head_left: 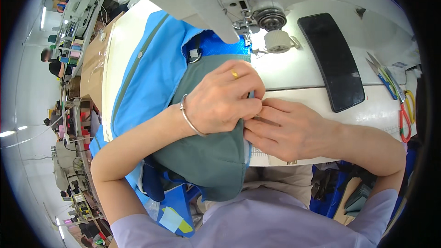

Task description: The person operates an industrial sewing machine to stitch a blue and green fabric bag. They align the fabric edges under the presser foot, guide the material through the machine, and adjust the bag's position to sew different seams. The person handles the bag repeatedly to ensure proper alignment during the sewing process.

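A sewn piece of grey-green [206, 160] and bright blue fabric [142, 82] lies across the sewing table, its lower part hanging over the front edge. My left hand [223, 98] is closed in a pinch on the fabric's right edge. Close against it, my right hand [294, 131] pinches the same edge, fingertips meeting those of the left; the exact spot they grip is hidden. Beyond the hands, the far end of the fabric reaches the sewing machine's presser foot [248, 41]. A metal D-ring [195, 57] on a dark strap shows near the fabric's top.
The sewing machine [197, 0] overhangs the far side. A black phone [331, 62] lies right of it on the white table [285, 76]. Scissors with red and yellow handles [404, 112] rest at the right edge. Other sewing machines [69, 167] and people stand along the left.
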The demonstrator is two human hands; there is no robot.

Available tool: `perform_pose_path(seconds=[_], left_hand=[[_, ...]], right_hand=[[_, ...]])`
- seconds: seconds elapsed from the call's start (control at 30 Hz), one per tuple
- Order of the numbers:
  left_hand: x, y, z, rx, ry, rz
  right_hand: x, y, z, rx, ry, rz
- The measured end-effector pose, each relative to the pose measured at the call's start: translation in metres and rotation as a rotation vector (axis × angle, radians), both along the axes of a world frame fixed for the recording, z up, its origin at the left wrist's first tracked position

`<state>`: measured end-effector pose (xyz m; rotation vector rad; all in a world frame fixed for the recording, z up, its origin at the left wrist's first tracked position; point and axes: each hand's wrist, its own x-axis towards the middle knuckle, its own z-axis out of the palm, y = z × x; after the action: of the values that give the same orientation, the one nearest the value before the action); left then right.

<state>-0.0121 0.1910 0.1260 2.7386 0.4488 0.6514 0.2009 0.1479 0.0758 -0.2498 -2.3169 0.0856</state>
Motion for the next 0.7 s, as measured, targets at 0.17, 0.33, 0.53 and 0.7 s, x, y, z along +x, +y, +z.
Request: perform_pose_path(seconds=[0.17, 0.33, 0.53, 0.7], left_hand=[[-0.011, -0.016, 0.008, 0.061, 0.096, 0.369], [-0.022, -0.024, 0.002, 0.012, 0.149, 0.412], [-0.027, -0.025, -0.003, -0.084, 0.057, 0.466], [-0.027, -0.023, -0.005, -0.096, 0.041, 0.441]], right_hand=[[0.001, -0.001, 0.0, -0.024, -0.028, 0.019], [0.002, 0.0, 0.004, -0.043, -0.064, 0.053], [0.009, 0.019, 0.006, -0.031, 0.003, -0.234], [0.008, 0.022, 0.011, -0.133, -0.11, -0.26]])
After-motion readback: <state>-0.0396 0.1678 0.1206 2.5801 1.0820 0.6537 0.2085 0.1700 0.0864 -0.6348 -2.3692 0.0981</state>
